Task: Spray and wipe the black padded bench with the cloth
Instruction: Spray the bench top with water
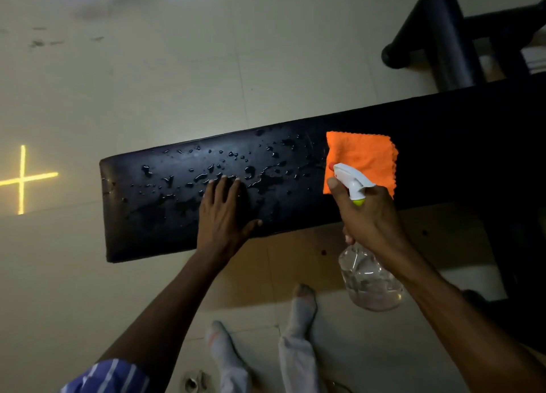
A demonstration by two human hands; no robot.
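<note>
The black padded bench (pixel 165 221) runs across the middle of the view, its left half dotted with water droplets. My left hand (pixel 223 212) lies flat on the wet pad, fingers spread, holding nothing. My right hand (pixel 369 215) grips a clear spray bottle (pixel 369 277) by its neck, index finger on the white trigger head, whose nozzle points left over the bench. A folded orange cloth (pixel 366 156) rests on the bench just beyond the nozzle, untouched by either hand.
Pale tiled floor (pixel 147 67) surrounds the bench. A black metal equipment frame (pixel 443 38) stands at the upper right. My two feet in light socks (pixel 301 304) are on the floor below the bench. A yellow cross of light (pixel 22 177) marks the floor at left.
</note>
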